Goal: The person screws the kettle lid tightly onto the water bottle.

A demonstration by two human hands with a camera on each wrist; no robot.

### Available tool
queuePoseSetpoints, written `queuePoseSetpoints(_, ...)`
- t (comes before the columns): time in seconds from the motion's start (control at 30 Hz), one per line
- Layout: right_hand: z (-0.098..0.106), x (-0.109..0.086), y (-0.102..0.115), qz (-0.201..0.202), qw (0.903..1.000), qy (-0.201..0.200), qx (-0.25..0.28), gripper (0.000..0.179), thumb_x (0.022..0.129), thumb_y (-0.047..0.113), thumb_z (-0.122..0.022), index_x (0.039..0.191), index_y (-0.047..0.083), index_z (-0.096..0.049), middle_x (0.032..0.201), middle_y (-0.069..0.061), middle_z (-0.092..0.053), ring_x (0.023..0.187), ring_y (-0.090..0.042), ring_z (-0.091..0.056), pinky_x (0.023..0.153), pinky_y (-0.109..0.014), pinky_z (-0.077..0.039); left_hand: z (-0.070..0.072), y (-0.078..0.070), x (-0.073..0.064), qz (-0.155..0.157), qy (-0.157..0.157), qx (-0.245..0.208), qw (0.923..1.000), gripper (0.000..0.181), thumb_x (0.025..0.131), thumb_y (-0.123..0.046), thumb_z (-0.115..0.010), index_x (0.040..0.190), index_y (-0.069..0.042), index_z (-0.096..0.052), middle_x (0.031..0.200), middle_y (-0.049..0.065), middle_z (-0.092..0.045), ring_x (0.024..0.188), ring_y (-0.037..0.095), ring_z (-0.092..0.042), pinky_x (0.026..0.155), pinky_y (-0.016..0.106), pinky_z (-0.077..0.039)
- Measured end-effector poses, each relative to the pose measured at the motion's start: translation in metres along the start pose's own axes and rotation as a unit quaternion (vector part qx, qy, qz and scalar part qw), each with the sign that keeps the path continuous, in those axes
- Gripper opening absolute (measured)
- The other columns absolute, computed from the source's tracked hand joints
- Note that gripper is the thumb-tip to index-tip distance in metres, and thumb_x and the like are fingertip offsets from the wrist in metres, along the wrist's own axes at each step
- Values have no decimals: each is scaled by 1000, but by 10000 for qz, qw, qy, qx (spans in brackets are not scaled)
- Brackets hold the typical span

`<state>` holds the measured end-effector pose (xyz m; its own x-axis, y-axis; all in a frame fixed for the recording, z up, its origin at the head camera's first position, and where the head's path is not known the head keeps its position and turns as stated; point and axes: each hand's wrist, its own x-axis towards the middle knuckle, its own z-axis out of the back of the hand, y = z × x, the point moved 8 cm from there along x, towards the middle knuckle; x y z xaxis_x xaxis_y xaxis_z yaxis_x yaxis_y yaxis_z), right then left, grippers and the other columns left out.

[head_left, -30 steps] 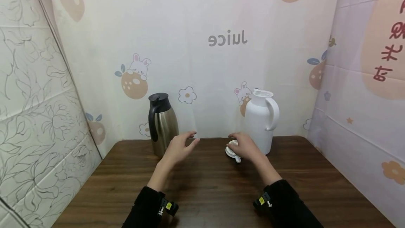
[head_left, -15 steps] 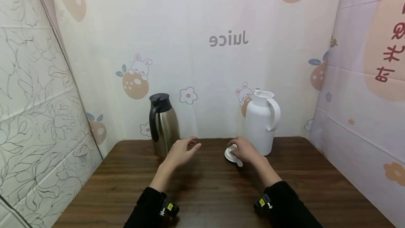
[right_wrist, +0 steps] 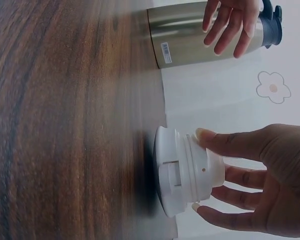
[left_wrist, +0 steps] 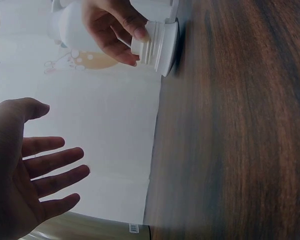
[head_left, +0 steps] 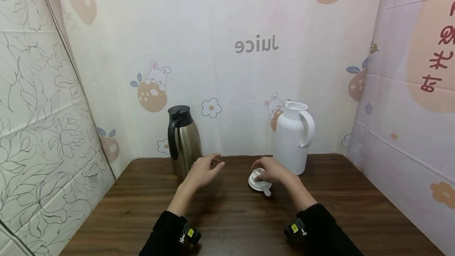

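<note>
A white jug lid with a threaded plug and a small tab lies upside down, at or just above the tabletop; I cannot tell whether it touches. My right hand pinches its plug from above, thumb on one side and fingers on the other, as the right wrist view shows around the lid. Behind that hand stands a white thermos jug, upright, its handle to the right and no lid on top. My left hand hovers with spread, relaxed fingers, holding nothing, in front of a gold steel thermos jug with black top and handle.
Both jugs stand near the back edge of the dark wooden table. A printed cloth backdrop hangs directly behind it, with more cloth at the left and right sides.
My right hand has taken hold of the lid and drawn it toward me and slightly left. The left hand sank a little, then stayed put. Both jugs remain in place.
</note>
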<state>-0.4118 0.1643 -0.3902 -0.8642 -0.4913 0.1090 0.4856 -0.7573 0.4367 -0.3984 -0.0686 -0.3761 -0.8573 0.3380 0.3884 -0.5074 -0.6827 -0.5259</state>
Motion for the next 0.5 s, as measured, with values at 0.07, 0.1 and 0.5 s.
queuePoseSetpoints(0.07,1,0,-3,-44,9999,-28,142,22,97,18,-79,116,7,-76,112,-5,-75,106,-26,-70,88,-46,-57,1,0,0,31,14,-51,10000,45,108,-37,-60,146,-12,-60,127,11,-73,119,32,-69,100,51,-54)
queuePoseSetpoints(0.1,2,0,-3,-29,9997,-66,220,20,99,20,-76,115,7,-76,110,-4,-75,104,-25,-70,87,-46,-57,1,0,0,54,21,-73,10000,45,108,-36,-60,146,-11,-60,127,11,-73,119,33,-69,100,51,-54)
queuePoseSetpoints(0.5,3,-7,-29,-995,9944,-37,346,52,104,42,-68,130,-3,-67,123,-18,-70,105,-32,-69,83,-47,-58,-1,2,0,71,53,9,10000,45,107,-32,-61,145,-8,-59,121,9,-75,116,31,-70,98,50,-55)
